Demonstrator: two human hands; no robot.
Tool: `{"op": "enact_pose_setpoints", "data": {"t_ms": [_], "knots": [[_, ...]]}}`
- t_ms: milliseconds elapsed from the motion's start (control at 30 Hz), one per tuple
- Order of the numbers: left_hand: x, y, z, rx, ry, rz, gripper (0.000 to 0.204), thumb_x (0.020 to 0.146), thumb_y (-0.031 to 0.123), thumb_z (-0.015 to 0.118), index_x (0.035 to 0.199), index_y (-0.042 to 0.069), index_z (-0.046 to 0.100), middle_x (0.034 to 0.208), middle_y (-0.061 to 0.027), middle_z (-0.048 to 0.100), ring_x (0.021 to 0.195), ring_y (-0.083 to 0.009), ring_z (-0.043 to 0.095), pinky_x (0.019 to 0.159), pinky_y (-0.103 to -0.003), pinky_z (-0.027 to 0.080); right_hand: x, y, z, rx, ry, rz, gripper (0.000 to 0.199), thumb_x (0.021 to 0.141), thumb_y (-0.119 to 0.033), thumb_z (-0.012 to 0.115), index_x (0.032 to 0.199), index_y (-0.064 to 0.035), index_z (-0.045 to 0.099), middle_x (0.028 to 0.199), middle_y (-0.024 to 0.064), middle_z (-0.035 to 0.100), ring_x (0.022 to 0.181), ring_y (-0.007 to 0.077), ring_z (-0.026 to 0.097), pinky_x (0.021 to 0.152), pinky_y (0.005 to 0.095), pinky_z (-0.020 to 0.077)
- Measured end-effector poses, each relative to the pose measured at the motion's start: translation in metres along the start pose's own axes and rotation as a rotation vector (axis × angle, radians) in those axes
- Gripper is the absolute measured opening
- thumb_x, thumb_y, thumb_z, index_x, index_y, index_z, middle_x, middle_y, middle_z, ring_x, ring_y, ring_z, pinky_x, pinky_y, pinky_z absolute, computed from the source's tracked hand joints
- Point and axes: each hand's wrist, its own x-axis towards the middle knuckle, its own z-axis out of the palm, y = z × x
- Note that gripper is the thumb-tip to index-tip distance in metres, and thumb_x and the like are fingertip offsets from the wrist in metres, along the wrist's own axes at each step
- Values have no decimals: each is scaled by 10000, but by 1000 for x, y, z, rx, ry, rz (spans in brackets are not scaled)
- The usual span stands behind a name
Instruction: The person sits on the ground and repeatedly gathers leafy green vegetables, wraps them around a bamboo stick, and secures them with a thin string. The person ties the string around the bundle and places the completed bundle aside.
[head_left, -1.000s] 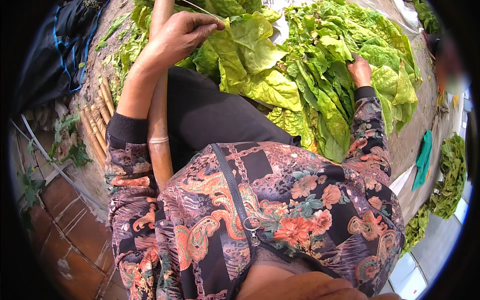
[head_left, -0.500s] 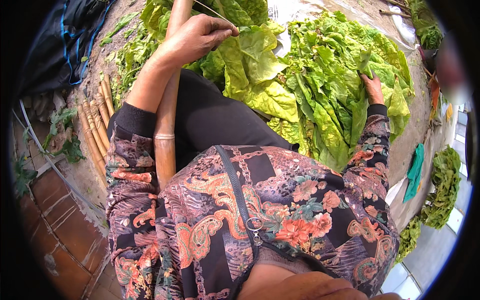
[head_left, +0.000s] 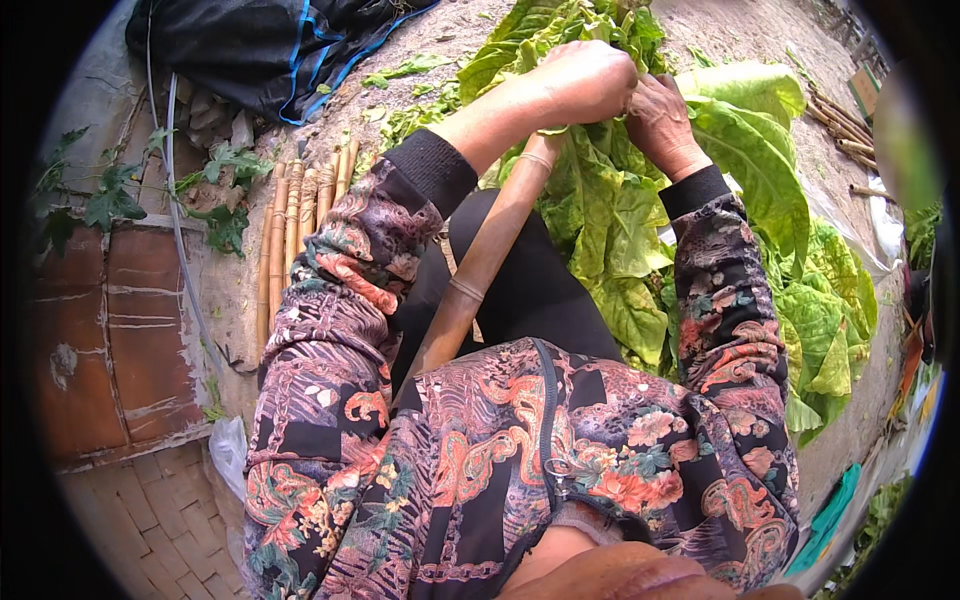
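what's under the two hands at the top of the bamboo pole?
Large green leaves bunched at the end of the bamboo pole, draping down over the lap. The left hand and right hand cover the pole's tip and the leaf stems, so those can't be seen.

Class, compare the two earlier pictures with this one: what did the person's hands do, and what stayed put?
The right hand left the leaf pile out to the right and came in beside the left hand; both now grip the green leaves at the top of the bamboo pole. The pole stayed across the lap, and the bundle of bamboo sticks stayed on the ground.
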Motion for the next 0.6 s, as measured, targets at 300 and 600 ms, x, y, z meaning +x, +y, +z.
{"op": "enact_pose_setpoints", "data": {"t_ms": [300, 600], "knots": [[-32, -94, 78, -312, -2, -382, 201, 806, 220, 588, 924, 107, 707, 899, -103, 686, 862, -257, 645, 767, -367, 497, -30, -9, 60, 857, 277, 783, 347, 823, -136, 658, 1132, -27, 544, 1033, 137, 632, 953, 215, 591, 818, 331, 463], [-69, -100, 111, -920, -107, -639, 277, 908, 163, 544, 1037, -70, 622, 859, -98, 669, 711, -130, 603, 649, -266, 489, -69, -87, 105, 898, 256, 817, 874, 853, -463, 572, 1433, -4, 107, 1453, 241, 220, 1360, 384, 189, 1118, 414, 154]]}}
